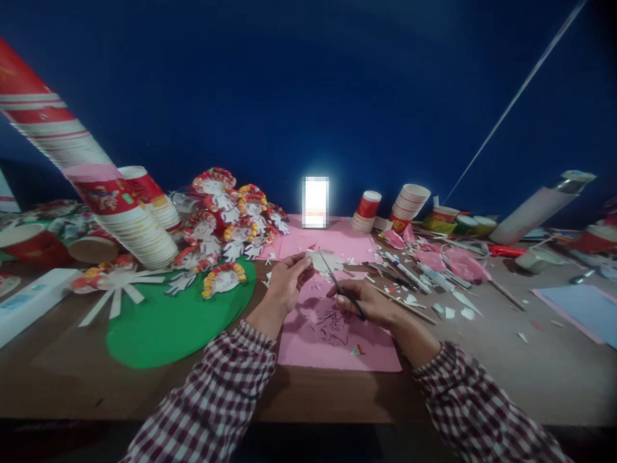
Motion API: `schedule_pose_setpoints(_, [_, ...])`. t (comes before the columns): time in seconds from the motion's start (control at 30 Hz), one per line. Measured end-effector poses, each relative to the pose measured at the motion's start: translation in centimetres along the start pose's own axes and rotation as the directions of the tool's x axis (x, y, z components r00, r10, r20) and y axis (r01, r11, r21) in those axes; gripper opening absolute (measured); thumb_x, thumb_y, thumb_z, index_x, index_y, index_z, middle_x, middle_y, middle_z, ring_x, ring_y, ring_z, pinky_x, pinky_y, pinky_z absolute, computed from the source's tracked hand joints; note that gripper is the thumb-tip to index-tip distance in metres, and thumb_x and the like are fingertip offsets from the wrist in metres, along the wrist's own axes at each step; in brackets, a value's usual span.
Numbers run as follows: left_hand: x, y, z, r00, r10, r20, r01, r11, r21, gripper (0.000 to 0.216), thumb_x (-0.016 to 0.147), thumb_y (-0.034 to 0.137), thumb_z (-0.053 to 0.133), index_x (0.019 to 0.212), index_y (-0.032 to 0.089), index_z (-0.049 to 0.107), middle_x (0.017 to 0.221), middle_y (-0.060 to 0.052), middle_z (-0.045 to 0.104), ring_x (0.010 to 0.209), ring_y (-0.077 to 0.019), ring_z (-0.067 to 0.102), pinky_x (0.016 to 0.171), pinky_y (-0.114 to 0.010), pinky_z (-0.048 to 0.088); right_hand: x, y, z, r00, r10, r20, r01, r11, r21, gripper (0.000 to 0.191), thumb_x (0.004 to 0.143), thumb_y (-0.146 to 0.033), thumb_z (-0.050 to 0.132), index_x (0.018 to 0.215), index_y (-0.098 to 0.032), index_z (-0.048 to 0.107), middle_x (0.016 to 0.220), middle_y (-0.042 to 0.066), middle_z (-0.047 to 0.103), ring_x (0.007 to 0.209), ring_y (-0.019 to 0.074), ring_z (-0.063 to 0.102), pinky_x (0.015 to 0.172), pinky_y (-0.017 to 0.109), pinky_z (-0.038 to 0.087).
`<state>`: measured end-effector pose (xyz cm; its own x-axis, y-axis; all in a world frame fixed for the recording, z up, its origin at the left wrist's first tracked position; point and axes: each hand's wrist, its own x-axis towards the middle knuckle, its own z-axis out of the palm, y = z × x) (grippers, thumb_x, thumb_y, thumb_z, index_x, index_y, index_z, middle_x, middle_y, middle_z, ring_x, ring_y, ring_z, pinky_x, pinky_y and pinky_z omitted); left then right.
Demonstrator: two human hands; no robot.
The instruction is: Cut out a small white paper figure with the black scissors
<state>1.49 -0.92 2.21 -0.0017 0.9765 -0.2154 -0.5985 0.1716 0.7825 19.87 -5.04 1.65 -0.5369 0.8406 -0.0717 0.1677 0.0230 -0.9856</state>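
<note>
My left hand pinches the edge of a white paper piece, held over the middle of the table. Fingers of my right hand are wrapped round the dark handles of a pair of scissors. The scissor blades point up and left and meet the paper; whether they are cutting into it I cannot tell. Beneath both hands lies a pink sheet with dark drawn lines and a small coloured scrap on it.
Paper cutout figures are heaped left, partly over a green round sheet. A tall stack of paper cups leans beside them. Pens, white scraps and a smaller cup stack are to the right. A bright pixelated rectangle stands behind.
</note>
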Motion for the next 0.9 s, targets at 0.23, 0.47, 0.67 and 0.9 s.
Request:
schedule_pose_setpoints(0.23, [0.0,-0.09,0.01,1.0,0.005,0.011,-0.005,1.0,0.004,0.023,0.059,0.012,0.075,0.079,0.01,0.064,0.064,-0.002,0.064,0.058,-0.0074,0.059,0.062,-0.021,0.05,-0.07,-0.39,0.04,1.0,0.004,-0.015,-0.004,1.0,-0.028,0.043,0.079,-0.05,0.06,0.098,-0.011,0.059,0.059,-0.002,0.052,0.05,0.0085,0.049,0.046,0.019,0.039])
schedule_pose_setpoints(0.47, [0.0,-0.05,0.03,1.0,0.004,0.011,-0.004,1.0,0.006,0.023,0.058,0.013,0.076,0.077,0.011,0.063,0.064,-0.001,0.063,0.058,-0.0075,0.059,0.063,-0.022,0.05,-0.01,-0.26,-0.02,1.0,0.004,-0.029,-0.005,1.0,-0.027,0.041,0.078,-0.05,0.061,0.094,-0.012,0.06,0.059,-0.003,0.049,0.049,0.008,0.049,0.046,0.018,0.039])
schedule_pose_setpoints(0.67, [0.11,-0.07,-0.05,1.0,0.007,0.008,-0.007,1.0,0.014,0.026,0.056,0.015,0.078,0.077,0.011,0.063,0.064,-0.001,0.063,0.058,-0.0079,0.059,0.063,-0.022,0.05,-0.03,-0.4,-0.11,1.0,0.007,-0.028,-0.008,0.999,-0.053,0.042,0.078,-0.051,0.061,0.092,-0.012,0.061,0.06,-0.003,0.049,0.05,0.0081,0.048,0.047,0.019,0.038])
schedule_pose_setpoints(0.9, [0.24,-0.27,-0.29,1.0,0.009,0.016,-0.009,1.0,0.013,0.025,0.057,0.014,0.077,0.079,0.01,0.064,0.065,-0.002,0.063,0.059,-0.0081,0.059,0.062,-0.021,0.05,0.01,-0.23,-0.03,0.999,0.007,-0.034,-0.009,0.998,-0.054,0.04,0.077,-0.049,0.062,0.093,-0.013,0.061,0.06,-0.003,0.048,0.05,0.0078,0.046,0.047,0.019,0.037])
